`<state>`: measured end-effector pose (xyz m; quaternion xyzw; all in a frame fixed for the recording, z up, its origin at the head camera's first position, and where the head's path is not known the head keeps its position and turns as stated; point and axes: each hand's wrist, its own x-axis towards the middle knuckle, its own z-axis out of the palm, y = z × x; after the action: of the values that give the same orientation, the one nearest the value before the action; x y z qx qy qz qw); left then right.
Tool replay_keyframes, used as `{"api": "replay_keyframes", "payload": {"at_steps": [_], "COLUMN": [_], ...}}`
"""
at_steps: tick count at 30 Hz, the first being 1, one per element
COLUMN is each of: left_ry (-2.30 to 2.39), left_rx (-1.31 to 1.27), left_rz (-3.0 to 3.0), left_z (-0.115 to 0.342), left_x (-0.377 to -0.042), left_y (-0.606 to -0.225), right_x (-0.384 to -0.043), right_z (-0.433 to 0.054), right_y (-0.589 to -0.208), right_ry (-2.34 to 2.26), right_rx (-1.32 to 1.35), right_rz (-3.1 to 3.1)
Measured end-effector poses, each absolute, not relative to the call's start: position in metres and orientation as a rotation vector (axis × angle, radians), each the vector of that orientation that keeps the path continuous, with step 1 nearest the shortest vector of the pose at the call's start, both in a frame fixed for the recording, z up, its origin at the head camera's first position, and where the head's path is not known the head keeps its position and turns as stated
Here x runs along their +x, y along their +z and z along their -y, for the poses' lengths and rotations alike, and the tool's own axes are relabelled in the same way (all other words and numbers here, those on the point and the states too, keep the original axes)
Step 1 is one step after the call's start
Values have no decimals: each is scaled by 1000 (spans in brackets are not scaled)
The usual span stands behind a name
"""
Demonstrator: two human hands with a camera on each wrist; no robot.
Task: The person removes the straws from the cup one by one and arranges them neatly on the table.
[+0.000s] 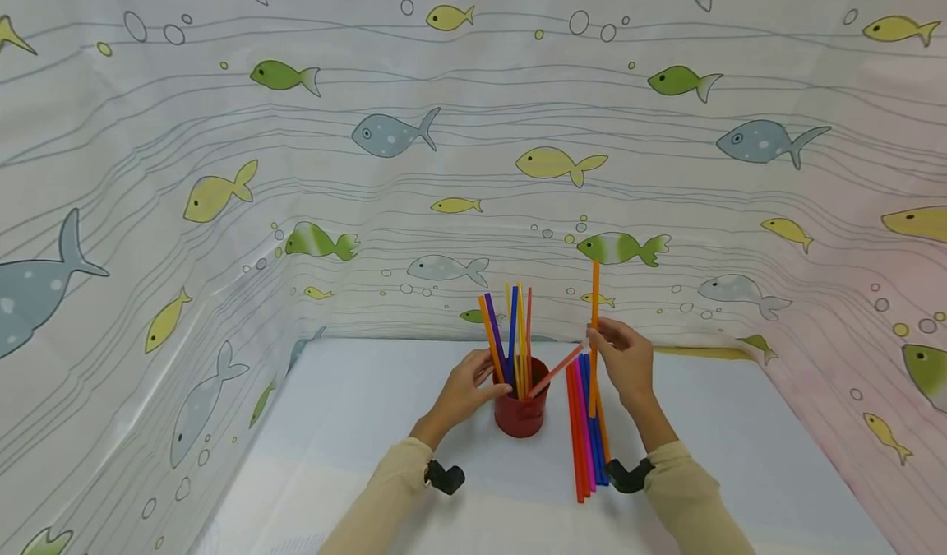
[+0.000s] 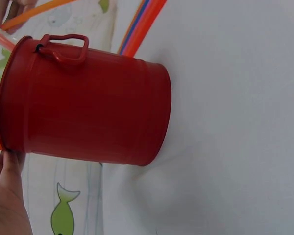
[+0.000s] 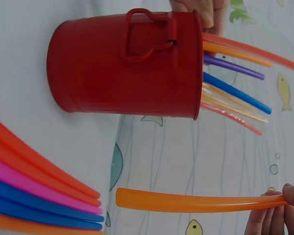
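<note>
Two beige sleeves: stretched in from the bottom edge, a black wrist mount at each cuff.
Loose straws: red, pink, blue and orange, bunched side by side on the table, just right of the bucket.
Left hand: curled at the rim of the red metal bucket, holding it, thumb on the near side.
Right hand: thumb and fingers pinching an orange straw, nearly upright, its lower end apart from the bunch.
Bucket: upright, small wire handle on its side; orange, purple, blue, yellow and red straws inside, one pale red straw leaning right, its tip close to the right hand; whether they touch, cannot tell.
Table: pale covering, creased in places.
Backdrop: white sheeting printed with wavy lines, bubbles and yellow, green and grey-blue fish.
</note>
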<state>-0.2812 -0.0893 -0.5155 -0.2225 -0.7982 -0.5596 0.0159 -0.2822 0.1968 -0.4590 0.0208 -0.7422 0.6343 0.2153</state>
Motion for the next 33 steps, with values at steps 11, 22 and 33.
{"api": "replay_keyframes", "payload": {"at_steps": [11, 22, 33], "left_ry": [-1758, -1742, -1714], "left_rx": [-692, -709, -709], "left_rz": [2468, 2470, 2480], "left_z": [89, 89, 89], "left_x": [-280, -280, -282], "left_y": [-516, -514, -515], "right_x": [-283, -282, -280], "right_z": [-212, -227, -236], "right_y": [-477, -505, -533], "right_ry": [1789, 1870, 1731], "right_rx": [-68, -209, -277], "right_rz": [2196, 2305, 2475]}}
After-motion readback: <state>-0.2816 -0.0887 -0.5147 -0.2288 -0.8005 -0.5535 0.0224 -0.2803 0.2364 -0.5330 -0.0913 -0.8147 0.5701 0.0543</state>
